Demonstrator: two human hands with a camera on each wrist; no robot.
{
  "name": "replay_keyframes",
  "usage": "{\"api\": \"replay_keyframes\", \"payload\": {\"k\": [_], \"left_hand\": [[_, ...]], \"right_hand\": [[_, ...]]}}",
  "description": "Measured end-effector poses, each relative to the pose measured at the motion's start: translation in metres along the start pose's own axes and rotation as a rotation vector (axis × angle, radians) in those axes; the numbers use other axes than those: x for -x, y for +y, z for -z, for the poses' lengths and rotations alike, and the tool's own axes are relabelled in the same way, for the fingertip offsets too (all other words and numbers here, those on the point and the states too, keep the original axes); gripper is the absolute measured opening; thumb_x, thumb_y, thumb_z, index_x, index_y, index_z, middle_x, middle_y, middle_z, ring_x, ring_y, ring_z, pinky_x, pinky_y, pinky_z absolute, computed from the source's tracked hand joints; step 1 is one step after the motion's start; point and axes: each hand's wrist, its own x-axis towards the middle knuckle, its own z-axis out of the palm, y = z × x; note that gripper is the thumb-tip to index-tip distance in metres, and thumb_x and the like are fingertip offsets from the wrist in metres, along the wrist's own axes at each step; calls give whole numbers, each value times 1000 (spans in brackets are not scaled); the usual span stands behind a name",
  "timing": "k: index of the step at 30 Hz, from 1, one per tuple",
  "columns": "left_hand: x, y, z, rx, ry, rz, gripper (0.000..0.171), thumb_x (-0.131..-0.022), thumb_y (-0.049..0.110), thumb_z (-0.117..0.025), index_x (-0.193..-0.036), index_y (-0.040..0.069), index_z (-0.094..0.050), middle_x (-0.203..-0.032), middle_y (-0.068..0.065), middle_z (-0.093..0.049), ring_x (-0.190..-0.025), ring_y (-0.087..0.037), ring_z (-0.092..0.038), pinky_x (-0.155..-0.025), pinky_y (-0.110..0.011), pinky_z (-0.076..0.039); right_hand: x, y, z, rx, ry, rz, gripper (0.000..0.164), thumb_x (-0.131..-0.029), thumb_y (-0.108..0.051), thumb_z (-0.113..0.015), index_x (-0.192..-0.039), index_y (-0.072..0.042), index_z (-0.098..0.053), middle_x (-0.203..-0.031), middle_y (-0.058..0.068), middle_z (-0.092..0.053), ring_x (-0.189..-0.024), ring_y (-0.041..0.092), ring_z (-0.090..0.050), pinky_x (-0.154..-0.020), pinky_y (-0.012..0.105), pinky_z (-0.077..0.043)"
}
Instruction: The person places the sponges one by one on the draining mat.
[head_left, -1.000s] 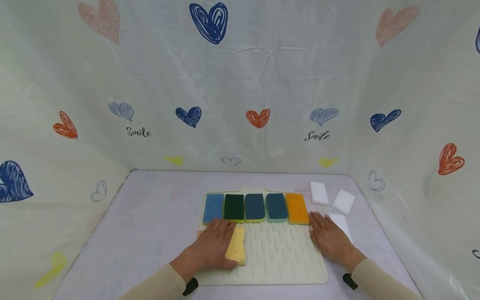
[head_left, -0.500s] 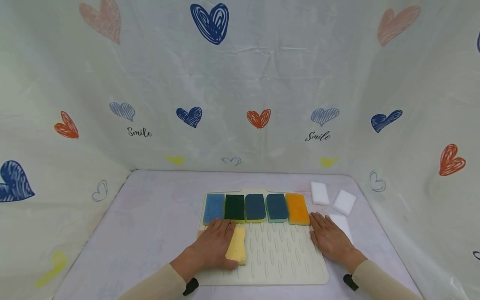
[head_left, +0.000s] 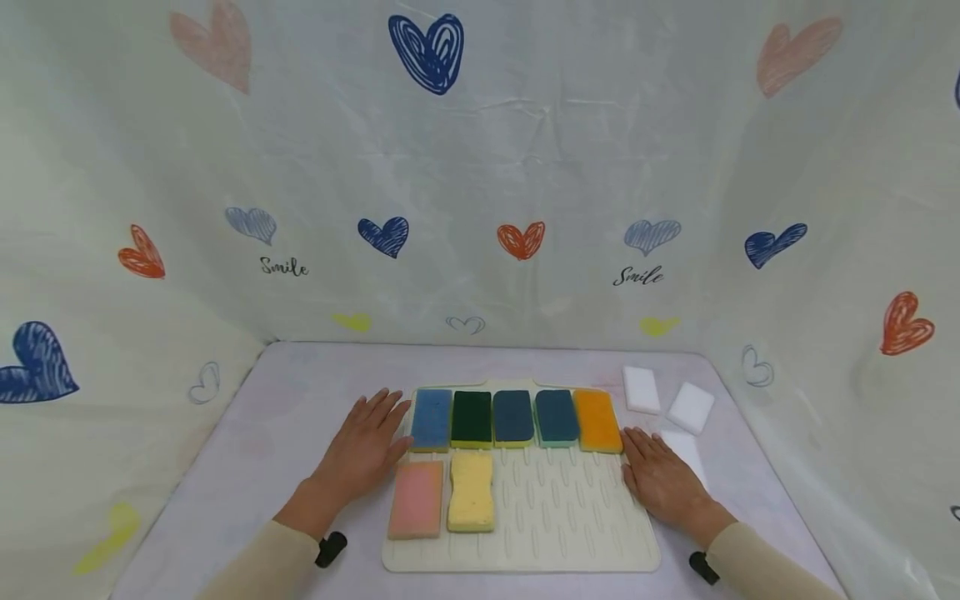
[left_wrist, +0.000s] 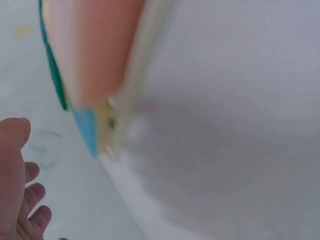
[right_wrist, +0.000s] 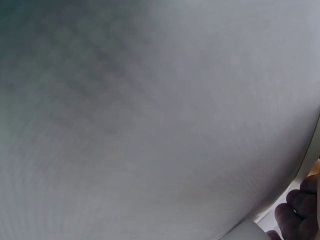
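Note:
In the head view a cream ridged mat (head_left: 570,525) bears a back row of sponges: light blue (head_left: 432,419), dark green (head_left: 472,417), two dark blue ones (head_left: 513,415) and an orange one (head_left: 598,419). In front lie a pink sponge (head_left: 416,498) and a pale yellow wavy-sided sponge (head_left: 472,490). My left hand (head_left: 365,446) is beside the mat's left edge, fingers extended, thumb by the light blue sponge, holding nothing. At the right edge my right hand (head_left: 667,477) lies with straight fingers, fingertips beside the orange sponge. The left wrist view shows the pink sponge (left_wrist: 102,50) blurred.
White sponge blocks (head_left: 641,390) lie to the right of the mat; one (head_left: 684,450) is partly hidden by the right hand. The pale table (head_left: 300,392) ends at a white curtain (head_left: 570,167) printed with hearts, which surrounds its back and sides.
My left hand has left the yellow and pink sponges and moved left and back to the mat's edge, uncovering both. The right hand stays put; the head view shifts slightly.

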Motion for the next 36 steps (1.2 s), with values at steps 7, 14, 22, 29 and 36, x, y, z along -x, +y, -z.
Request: {"api": "replay_keyframes", "payload": {"k": [7,14,22,29,36], "left_hand": [[10,-24,-21,33,-78,43,61,-107,32,-62,-157,0,-46,-165,-22,-41,-156,-44,-33,-126,-66,-26],[14,-26,-30,5,-195,54,66,-110,38,-54,-161,-2,-38,-169,-22,-35,-159,-43,-27,-127,-67,-22],[13,-25,-32,-30,-270,23,63,-112,38,-48,-162,-1,-38,-169,-20,-35,-160,-41,-26,-127,-65,-23],[12,-26,-36,-15,-288,13,62,-113,40,-45,-162,1,-39,-169,-17,-36,-159,-40,-29,-127,-64,-25],[9,-32,-33,-26,-287,-67,60,-114,39,-44,-161,2,-42,-168,-18,-39,-157,-41,-33,-126,-64,-27]], "right_hand": [[0,-1,-3,-3,-3,6,57,-106,-25,-60,-150,10,-50,-157,25,-50,-147,42,-48,-122,58,-38],[-1,-2,-2,5,-5,7,57,-106,-25,-60,-150,10,-50,-157,25,-51,-147,42,-49,-122,58,-38],[-1,-1,-4,15,8,9,57,-106,-25,-60,-150,10,-50,-156,25,-51,-146,41,-49,-122,58,-39],[0,-1,-4,4,23,8,57,-105,-25,-62,-148,10,-52,-154,25,-53,-145,42,-51,-121,58,-40],[0,-2,-5,6,24,6,56,-105,-24,-62,-148,11,-52,-154,25,-54,-144,42,-51,-121,58,-41]]}}
